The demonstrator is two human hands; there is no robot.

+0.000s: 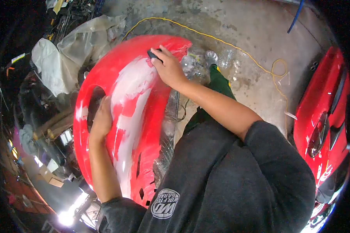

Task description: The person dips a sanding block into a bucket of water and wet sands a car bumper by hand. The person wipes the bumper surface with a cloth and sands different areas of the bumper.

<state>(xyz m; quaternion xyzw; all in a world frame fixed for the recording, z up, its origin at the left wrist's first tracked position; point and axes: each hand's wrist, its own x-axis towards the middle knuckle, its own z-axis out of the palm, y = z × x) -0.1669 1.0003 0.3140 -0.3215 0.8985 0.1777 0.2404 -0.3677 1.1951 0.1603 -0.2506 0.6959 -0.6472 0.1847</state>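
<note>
A red car bumper [124, 106] with whitish, sanded-looking patches lies lengthwise in front of me. My right hand [169, 70] is closed on a small dark sanding block [154, 54], held against the bumper near its far end. Lower down, my left hand [101, 120] rests on the bumper beside its oval opening [95, 101]. Its fingers look stretched out along the surface, though part of them is hidden from view.
Crumpled plastic sheeting [54, 64] lies left of the bumper. A yellow cord [221, 40] runs across the stained concrete floor [260, 35]. Another red car part [319, 112] is at the right. A bright lamp [66, 218] shines at lower left, near a cardboard piece [50, 176].
</note>
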